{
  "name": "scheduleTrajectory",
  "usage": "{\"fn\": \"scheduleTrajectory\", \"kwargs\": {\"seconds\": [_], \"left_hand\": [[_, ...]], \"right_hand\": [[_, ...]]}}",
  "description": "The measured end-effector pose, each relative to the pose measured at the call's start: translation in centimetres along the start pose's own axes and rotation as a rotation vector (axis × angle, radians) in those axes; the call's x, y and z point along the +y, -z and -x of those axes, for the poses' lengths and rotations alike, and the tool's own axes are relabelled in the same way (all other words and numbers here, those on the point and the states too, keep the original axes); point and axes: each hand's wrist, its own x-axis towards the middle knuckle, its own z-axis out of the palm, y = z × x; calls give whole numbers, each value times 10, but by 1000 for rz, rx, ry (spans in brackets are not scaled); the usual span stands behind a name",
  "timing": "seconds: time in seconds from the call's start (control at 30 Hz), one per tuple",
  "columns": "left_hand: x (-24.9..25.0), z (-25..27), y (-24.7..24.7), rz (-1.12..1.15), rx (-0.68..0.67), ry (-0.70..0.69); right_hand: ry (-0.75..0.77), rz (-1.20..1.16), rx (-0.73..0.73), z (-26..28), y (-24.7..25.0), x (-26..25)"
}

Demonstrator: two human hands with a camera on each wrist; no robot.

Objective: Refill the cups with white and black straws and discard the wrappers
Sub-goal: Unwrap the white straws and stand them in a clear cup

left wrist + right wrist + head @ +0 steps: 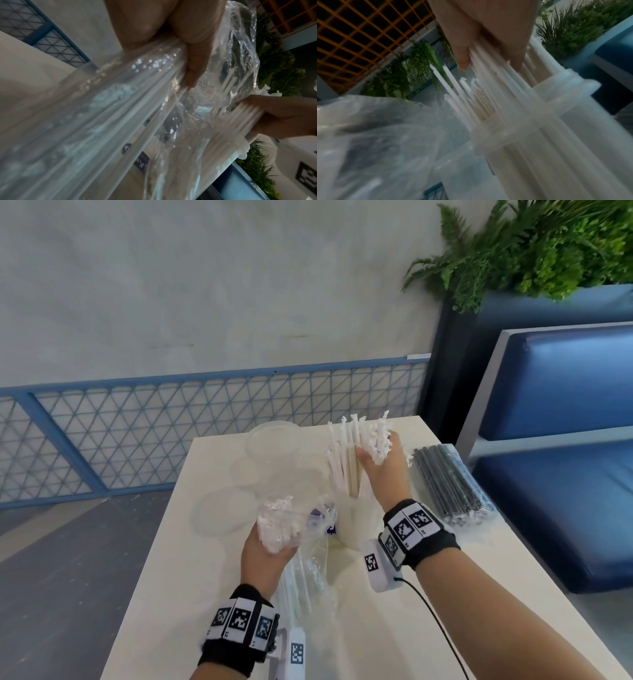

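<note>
My right hand (380, 460) grips a bundle of paper-wrapped white straws (346, 460), their lower ends standing in a white cup (352, 529) on the table (219, 577); the same straws (501, 94) and cup (570, 121) show blurred in the right wrist view. My left hand (267, 549) holds the clear plastic bag (308, 563) with more wrapped white straws (277, 525) inside, lifted beside the cup. The left wrist view shows my fingers (195, 65) curled round the bag (120, 108). A sealed pack of black straws (452, 484) lies at the table's right edge.
Several clear plastic cups and lids (274, 446) sit at the table's far left part. A blue cushioned bench (561, 460) stands to the right, a planter with green ferns (534, 244) behind it. A blue mesh fence (171, 419) runs along the wall.
</note>
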Motion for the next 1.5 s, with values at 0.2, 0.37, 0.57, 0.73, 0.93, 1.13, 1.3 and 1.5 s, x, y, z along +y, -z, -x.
{"fn": "scheduleTrajectory", "kwargs": {"seconds": [0.2,0.37,0.57,0.73,0.93,1.13,1.3,1.5], "left_hand": [[1,0,-2,61,28,15],[5,8,-2,-5,9,-54],[5,10,-1,16,-79,-92],[8,13,-5,-185,-160,-91],[7,18,-4,-75,-429,-7],[6,21,1,-107,-519,-50],[24,25,-10,8,-159,-78],[27,12,-13,-67,8,-177]], "right_hand": [[570,25,99,58,-11,-15],[312,160,-455,78,-36,15],[233,186,-751,81,-39,17],[184,67,-715,98,-49,16],[-66,-10,-569,107,-60,21],[-143,-111,-433,101,-57,20],[-112,-116,-394,102,-60,25],[-103,-266,-340,106,-58,24]]}}
